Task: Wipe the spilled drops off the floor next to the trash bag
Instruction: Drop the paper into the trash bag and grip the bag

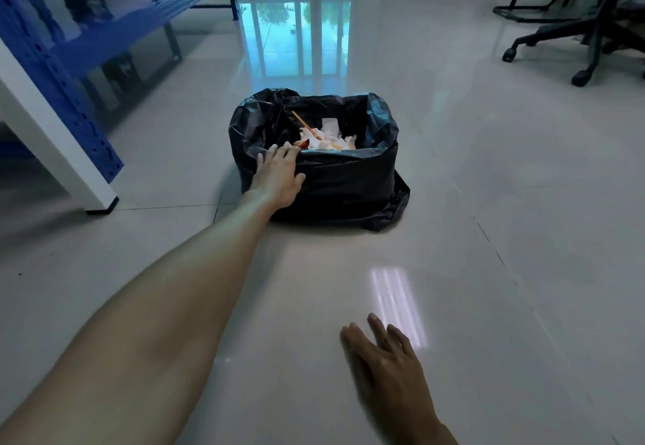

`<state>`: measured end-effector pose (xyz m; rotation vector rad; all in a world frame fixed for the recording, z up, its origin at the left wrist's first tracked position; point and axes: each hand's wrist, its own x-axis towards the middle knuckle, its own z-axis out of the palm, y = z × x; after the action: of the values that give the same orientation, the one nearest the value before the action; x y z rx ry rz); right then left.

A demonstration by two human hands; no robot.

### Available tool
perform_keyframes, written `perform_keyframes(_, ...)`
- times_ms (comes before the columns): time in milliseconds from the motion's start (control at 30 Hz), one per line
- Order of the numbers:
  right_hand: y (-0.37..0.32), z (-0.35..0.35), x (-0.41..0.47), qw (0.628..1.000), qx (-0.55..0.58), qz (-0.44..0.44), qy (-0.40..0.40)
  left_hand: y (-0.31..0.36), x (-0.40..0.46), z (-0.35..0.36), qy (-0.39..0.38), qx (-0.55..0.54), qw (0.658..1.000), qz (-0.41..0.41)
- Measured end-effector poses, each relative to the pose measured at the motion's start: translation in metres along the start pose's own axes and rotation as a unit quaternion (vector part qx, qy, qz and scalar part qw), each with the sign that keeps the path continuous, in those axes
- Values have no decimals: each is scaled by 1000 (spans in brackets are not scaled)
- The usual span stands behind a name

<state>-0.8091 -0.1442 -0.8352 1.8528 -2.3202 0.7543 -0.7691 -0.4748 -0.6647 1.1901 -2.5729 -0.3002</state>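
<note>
Head view: a black trash bag [319,168] stands open on a glossy pale tiled floor [488,200], crumpled paper waste [330,137] inside. The left hand [279,177] grips its near rim, fingers curled over the edge. The right hand [387,354] rests flat on the floor nearer the camera, fingers spread, holding nothing. No drops or cloth are visible. Pulling the rim could tip the bag and spill waste.

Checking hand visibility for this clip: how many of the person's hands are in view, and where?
2. The left hand grips the near rim of the black trash bag. The right hand is low in the foreground over the tiled floor, fingers extended, holding nothing.
</note>
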Motion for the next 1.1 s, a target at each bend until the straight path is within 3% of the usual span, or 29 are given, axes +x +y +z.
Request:
perform_keyframes(300,-2,-3,-1,999,7,32,-19,-6,-35,1,36,-64,997,19)
perform_keyframes(567,-18,-26,1,996,-43,35,-76,12,-141,-15,55,-54,997,14)
perform_keyframes(667,-42,-55,0,999,41,19,5,19,-174,-18,57,-66,996,-4)
perform_keyframes(800,-74,-128,34,977,129,-83,148,29,-205,-26,48,-87,995,-17)
perform_keyframes(933,-94,-211,117,933,150,-57,322,38,-234,-31,29,-91,995,-11)
perform_keyframes(1000,-100,-235,152,928,150,-36,340,36,-243,-33,17,-79,997,-5)
perform_keyframes(1100,-94,-234,176,965,105,8,241,33,-251,-36,8,-72,997,5)
